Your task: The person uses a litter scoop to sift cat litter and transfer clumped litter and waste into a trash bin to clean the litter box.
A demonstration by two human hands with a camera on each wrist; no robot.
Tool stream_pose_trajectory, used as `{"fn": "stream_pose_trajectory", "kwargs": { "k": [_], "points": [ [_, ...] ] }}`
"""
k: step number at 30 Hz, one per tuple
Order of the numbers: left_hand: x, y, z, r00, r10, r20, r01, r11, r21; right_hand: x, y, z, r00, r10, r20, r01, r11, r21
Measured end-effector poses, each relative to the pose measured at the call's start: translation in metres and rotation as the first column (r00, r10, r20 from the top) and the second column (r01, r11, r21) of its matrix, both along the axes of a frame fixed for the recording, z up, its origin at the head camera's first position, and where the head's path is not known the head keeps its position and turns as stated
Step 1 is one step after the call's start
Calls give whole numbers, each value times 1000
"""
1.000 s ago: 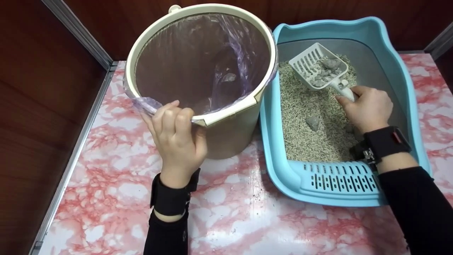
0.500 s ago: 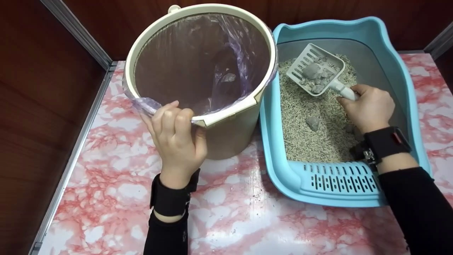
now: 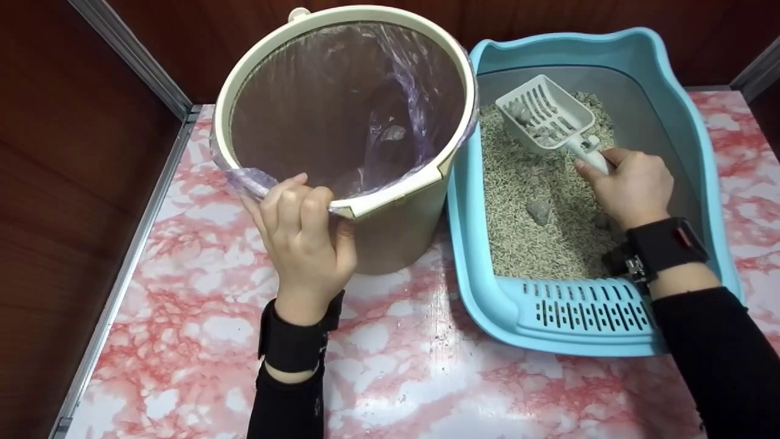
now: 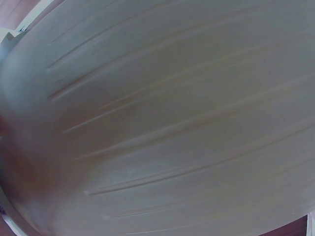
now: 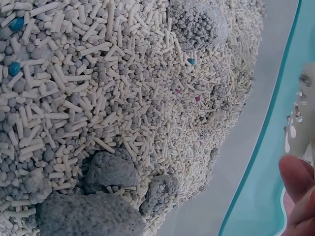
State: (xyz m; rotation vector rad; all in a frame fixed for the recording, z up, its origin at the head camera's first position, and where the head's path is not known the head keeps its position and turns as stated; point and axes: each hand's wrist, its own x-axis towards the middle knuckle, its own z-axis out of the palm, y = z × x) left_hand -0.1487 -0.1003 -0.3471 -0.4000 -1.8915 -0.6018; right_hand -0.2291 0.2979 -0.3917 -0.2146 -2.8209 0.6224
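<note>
White plastic litter scoop [image 3: 563, 122] is in your right hand [image 3: 634, 183], fingers curled round the handle [image 3: 591, 158], thumb along its near side. Scoop sits over the litter [image 3: 512, 244] at the far part of the blue litter box [image 3: 468, 256], tilted, slots showing, a few grey lumps and crumbs in it, mostly toward the far-left edge. Can't tell if its underside touches the litter.

Your left hand [image 3: 304, 235] grips the near rim of the beige bin [image 3: 396, 241]: fingers bent over the edge, close together, thumb outside, below the rim. Bin has a see-through purple liner [image 3: 417, 119] folded over the rim, with something small and greyish inside, too unclear to name. Bin stands just left of the litter box; contact unclear.

One grey clump [image 3: 538, 211] lies on the litter near the middle, another partly hidden by your right hand. Right wrist view gives pale stick pellets, grey grains, a few blue bits; left wrist view is mostly ribbed bin wall.

Black wristbands [image 3: 295, 338] on both your wrists, black sleeves [image 3: 286, 408]. Floor [image 3: 390, 353] is red-and-white marbled; dark reddish-brown panels [image 3: 67, 201] behind and left.
</note>
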Motion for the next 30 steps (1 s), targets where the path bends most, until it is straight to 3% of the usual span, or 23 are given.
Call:
{"fn": "stream_pose_trajectory", "kwargs": {
  "k": [22, 30],
  "points": [
    [0, 0, 0, 1000, -2, -3, 2, 1000, -5, 0, 1, 2, 1000, -2, 23, 3, 1000, -23],
    [0, -1, -1, 1000, -2, -9, 2, 1000, -10, 2, -2, 0, 997, -17, -73, 18, 1000, 6]
  ]
}}
